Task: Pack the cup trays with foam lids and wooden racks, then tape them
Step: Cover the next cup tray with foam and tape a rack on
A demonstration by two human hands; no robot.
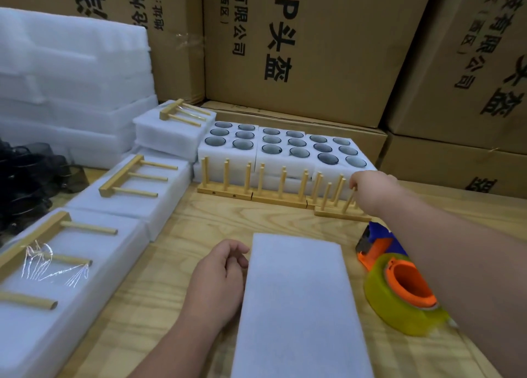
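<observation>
Cartons behind; right hand (370, 190) pinches upright-pegged wooden rack (340, 206), left hand (219, 277) loosely curled beside lengthwise foam lid (299, 306).

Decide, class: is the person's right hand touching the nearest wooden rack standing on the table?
Touching. The head view shows the right hand with its fingers closed around one upright peg of the nearest wooden rack.

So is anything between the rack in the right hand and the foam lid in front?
Nothing visible does. The right hand pinches a peg of the nearest rack; only bare table lies between it and the foam lid. The tape dispenser sits off to the right.
</observation>
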